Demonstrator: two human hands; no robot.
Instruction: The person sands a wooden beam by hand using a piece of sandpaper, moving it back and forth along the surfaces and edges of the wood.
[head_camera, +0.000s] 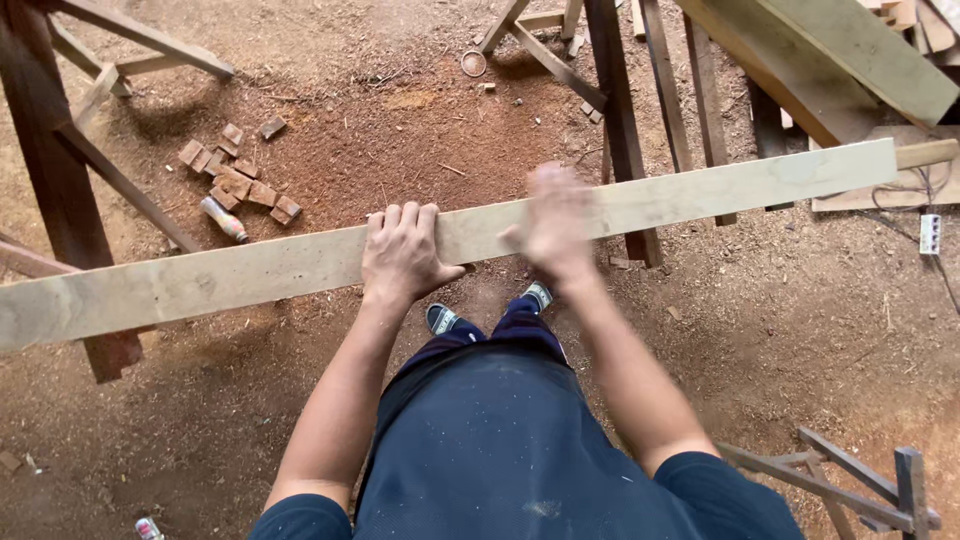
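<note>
While a long pale wooden plank (250, 272) runs across the view from the lower left up to the right, it lies over dark wooden trestles: one dark brown trestle (60, 170) carries it near its left end, and a second dark trestle (620, 120) stands under it right of its middle. Beyond the plank's far edge, on the sawdust-covered dirt floor (800, 330), lies a cluster of small reddish-brown wood blocks (235, 175), and just beside them a small plastic bottle (224, 219) lies on its side.

Near the plank's middle, the person's left hand (402, 255) lies palm down on the board, its fingers pressed together and curled over the far edge, the thumb stretched out along the near edge to the right. Just to the right, the right hand (553, 228) is over the plank too, but it is blurred; it looks open and flat, and whether it touches the wood cannot be told. Below the plank, between the two forearms, the person's dark blue trousers and two sandalled feet show.

Past the plank's right end, lighter broad boards (850, 60) are stacked at the upper right, and a white power strip (930, 233) lies on the ground near the right edge.
</note>
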